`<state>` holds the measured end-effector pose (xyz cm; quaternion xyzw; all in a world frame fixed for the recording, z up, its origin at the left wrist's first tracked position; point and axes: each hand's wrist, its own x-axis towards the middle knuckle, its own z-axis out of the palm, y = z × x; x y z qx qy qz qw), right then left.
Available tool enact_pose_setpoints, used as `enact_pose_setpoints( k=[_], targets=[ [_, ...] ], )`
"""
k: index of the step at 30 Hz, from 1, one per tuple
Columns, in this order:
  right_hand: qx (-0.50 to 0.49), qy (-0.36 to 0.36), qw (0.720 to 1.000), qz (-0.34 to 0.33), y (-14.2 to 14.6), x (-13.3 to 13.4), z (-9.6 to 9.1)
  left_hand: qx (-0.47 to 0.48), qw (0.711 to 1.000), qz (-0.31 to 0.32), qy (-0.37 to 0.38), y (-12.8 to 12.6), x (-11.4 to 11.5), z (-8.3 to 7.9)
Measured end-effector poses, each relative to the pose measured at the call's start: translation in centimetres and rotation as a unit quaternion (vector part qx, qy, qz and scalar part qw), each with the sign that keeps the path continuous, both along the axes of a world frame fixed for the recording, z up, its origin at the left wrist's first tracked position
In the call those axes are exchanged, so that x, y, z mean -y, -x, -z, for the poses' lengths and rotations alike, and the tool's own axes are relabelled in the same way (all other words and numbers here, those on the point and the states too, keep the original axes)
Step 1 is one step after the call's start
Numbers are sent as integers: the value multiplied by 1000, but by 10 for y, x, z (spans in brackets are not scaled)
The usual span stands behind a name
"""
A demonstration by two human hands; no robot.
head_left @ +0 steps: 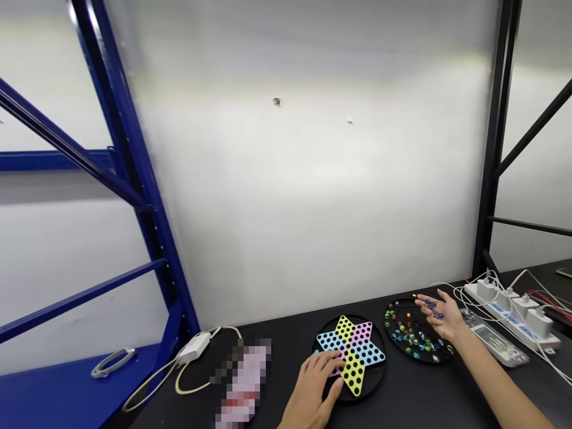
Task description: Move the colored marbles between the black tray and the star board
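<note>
1. The star board [369, 353], a coloured six-pointed panel set in a round black base, lies flat on the black table [402, 405].
2. The left hand [318, 378] comes in from the star board's near-left side, palm down, its fingers bent slightly and laid over the panel's left part; the thumb stands apart, beside the near yellow point. The hand is unclenched; whether anything sits under the fingertips, I cannot tell.
3. The right hand [440, 316] is to the right of the star board, palm up, thumb on the far side, fingers pointing back towards the board. It is loosely cupped rather than clenched, and several blue marbles [440, 316] rest on it.
4. Beneath and beside that hand, just right of the star board, a round black tray [404, 307] carries many glass marbles [408, 334], thickest along its near side.
5. Farther right of the star board lies a white power strip [513, 316] with plugs; well to its left, a white adapter [195, 347].
</note>
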<state>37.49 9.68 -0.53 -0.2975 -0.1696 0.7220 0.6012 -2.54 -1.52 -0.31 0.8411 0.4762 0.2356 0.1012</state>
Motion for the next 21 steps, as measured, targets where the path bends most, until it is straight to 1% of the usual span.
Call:
enact_pose_setpoints(
  k=[4,11,13,15,18,21],
  targets=[
    [-21,17,999,27,2,10,-7,4,1000,8,7,-1,0,0],
    [37,5,998,59,6,16,-2,3,1000,5,13,-2,1,-1],
    [24,11,998,64,5,19,-4,2,1000,4,9,-2,1,-1],
    [6,32,997,68,8,24,-9,2,1000,5,6,-3,1,-2],
    [-13,61,997,47,22,31,-16,4,1000,7,16,-4,1,-4],
    [-40,52,998,4,47,34,-18,4,1000,6,24,-4,1,-5]
  ],
)
